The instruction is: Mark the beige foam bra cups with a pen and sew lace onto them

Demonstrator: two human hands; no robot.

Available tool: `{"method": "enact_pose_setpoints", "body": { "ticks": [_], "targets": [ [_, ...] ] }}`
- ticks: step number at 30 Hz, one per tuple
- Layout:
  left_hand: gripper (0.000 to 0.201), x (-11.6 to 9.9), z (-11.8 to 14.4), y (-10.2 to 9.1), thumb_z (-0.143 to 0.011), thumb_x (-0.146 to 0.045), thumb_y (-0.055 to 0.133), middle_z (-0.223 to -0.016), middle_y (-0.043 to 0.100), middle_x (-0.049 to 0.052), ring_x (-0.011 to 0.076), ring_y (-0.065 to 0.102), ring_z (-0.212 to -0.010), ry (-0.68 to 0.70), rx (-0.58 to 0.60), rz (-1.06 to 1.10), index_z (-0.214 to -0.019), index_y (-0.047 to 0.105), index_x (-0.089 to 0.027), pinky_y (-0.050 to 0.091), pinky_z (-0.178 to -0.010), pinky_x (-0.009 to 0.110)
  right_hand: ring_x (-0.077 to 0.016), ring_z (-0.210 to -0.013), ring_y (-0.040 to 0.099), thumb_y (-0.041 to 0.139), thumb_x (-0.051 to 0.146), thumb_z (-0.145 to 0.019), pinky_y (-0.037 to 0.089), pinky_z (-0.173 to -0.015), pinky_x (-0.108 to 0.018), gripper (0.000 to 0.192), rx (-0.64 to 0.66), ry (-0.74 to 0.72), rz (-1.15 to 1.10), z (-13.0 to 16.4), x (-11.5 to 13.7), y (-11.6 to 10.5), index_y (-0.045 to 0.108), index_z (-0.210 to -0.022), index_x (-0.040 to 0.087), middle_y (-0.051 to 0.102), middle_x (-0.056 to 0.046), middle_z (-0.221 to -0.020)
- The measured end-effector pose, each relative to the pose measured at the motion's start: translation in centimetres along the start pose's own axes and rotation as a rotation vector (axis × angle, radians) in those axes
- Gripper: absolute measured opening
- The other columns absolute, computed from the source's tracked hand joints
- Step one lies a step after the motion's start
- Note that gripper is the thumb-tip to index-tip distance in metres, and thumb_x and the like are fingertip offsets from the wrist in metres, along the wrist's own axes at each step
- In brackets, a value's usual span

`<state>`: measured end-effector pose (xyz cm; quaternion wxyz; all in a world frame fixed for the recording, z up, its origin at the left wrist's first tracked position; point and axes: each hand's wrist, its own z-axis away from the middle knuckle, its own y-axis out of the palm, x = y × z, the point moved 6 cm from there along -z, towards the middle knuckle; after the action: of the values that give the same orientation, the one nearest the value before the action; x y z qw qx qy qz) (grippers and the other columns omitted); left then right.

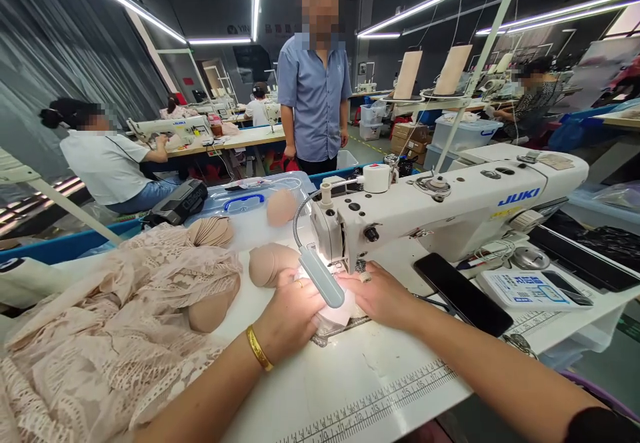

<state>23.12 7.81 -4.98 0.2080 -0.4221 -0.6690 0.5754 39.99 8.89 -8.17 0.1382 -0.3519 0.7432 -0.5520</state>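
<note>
A white sewing machine stands before me with its needle area lit by a grey lamp on a bendable neck. Beneath the lamp lies a pale pink fabric piece. My left hand, with a gold bracelet at the wrist, is closed on the fabric's left side, its fingertips partly behind the lamp. From the right, my right hand grips the same fabric close to the presser foot, which is mostly hidden. Beige moulded cups rest just beyond my left hand.
Beige lace fabric heaps over the table's left side. A black phone and a white-and-blue box lie right. A printed ruler runs along the front edge. Beyond the table stands a person in a blue shirt; others sit at machines.
</note>
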Motion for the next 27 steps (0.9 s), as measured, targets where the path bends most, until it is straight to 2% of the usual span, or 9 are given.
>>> {"method": "enact_pose_setpoints", "body": {
  "ticks": [4, 6, 8, 12, 18, 21, 27],
  "targets": [
    [0.026, 0.0, 0.1, 0.3, -0.083, -0.006, 0.055, -0.102, 0.075, 0.002, 0.0264, 0.066, -0.099, 0.003, 0.0, -0.042, -0.099, 0.066, -0.023, 0.027, -0.1, 0.052, -0.0292, -0.09, 0.056, 0.049, 0.001, -0.085, 0.052, -0.08, -0.041, 0.035, -0.19, -0.08, -0.015, 0.6, -0.2, -1.0, 0.073, -0.105, 0.016, 0.072, -0.01, -0.087],
    [0.027, 0.1, 0.1, 0.5, -0.082, -0.005, 0.056, -0.103, 0.075, 0.001, 0.0265, 0.066, -0.1, -0.002, 0.011, -0.066, -0.099, 0.067, -0.023, 0.026, -0.1, 0.053, -0.0294, -0.09, 0.057, 0.048, 0.001, -0.086, 0.054, -0.081, -0.042, 0.029, -0.264, -0.077, -0.035, 0.7, -0.4, -1.4, 0.07, -0.096, 0.017, 0.07, -0.01, -0.084],
    [0.029, 0.3, 0.1, 0.7, -0.08, -0.004, 0.057, -0.102, 0.075, 0.002, 0.0265, 0.066, -0.099, -0.006, 0.022, -0.088, -0.099, 0.067, -0.023, 0.027, -0.099, 0.052, -0.0294, -0.092, 0.059, 0.047, 0.001, -0.087, 0.055, -0.085, -0.044, 0.027, -0.29, -0.062, -0.061, 0.6, -0.6, -1.6, 0.067, -0.095, 0.017, 0.071, -0.011, -0.089],
    [0.029, 0.2, 0.2, 0.7, -0.082, -0.007, 0.058, -0.1, 0.075, 0.004, 0.0279, 0.065, -0.1, 0.005, 0.001, -0.128, -0.103, 0.07, -0.024, 0.03, -0.101, 0.053, -0.0297, -0.096, 0.06, 0.046, -0.002, -0.086, 0.056, -0.088, -0.045, 0.03, -0.246, -0.036, -0.101, 0.3, -0.8, -1.4, 0.064, -0.102, 0.017, 0.073, -0.011, -0.096],
    [0.035, -0.1, 0.3, 0.5, -0.086, -0.007, 0.055, -0.103, 0.077, 0.006, 0.0298, 0.066, -0.104, 0.028, -0.046, -0.11, -0.112, 0.072, -0.025, 0.032, -0.099, 0.054, -0.0292, -0.095, 0.061, 0.048, -0.003, -0.085, 0.055, -0.094, -0.047, 0.032, -0.171, 0.02, -0.113, 0.2, -1.2, -0.8, 0.065, -0.104, 0.018, 0.072, -0.009, -0.093],
    [0.037, -0.2, 0.3, 0.4, -0.087, -0.007, 0.055, -0.108, 0.078, 0.007, 0.031, 0.066, -0.109, 0.037, -0.07, -0.108, -0.113, 0.072, -0.025, 0.031, -0.099, 0.055, -0.0292, -0.096, 0.061, 0.048, -0.002, -0.086, 0.055, -0.094, -0.047, 0.032, -0.166, 0.03, -0.11, 0.2, -1.2, -0.7, 0.065, -0.105, 0.018, 0.073, -0.01, -0.096],
    [0.036, -0.2, 0.4, 0.6, -0.086, -0.008, 0.057, -0.107, 0.078, 0.006, 0.0298, 0.067, -0.105, 0.018, -0.049, -0.111, -0.114, 0.072, -0.026, 0.032, -0.1, 0.055, -0.0283, -0.092, 0.061, 0.047, 0.001, -0.088, 0.055, -0.09, -0.045, 0.03, -0.176, 0.024, -0.091, 0.2, -1.2, -0.5, 0.064, -0.104, 0.018, 0.071, -0.009, -0.093]
  ]
}}
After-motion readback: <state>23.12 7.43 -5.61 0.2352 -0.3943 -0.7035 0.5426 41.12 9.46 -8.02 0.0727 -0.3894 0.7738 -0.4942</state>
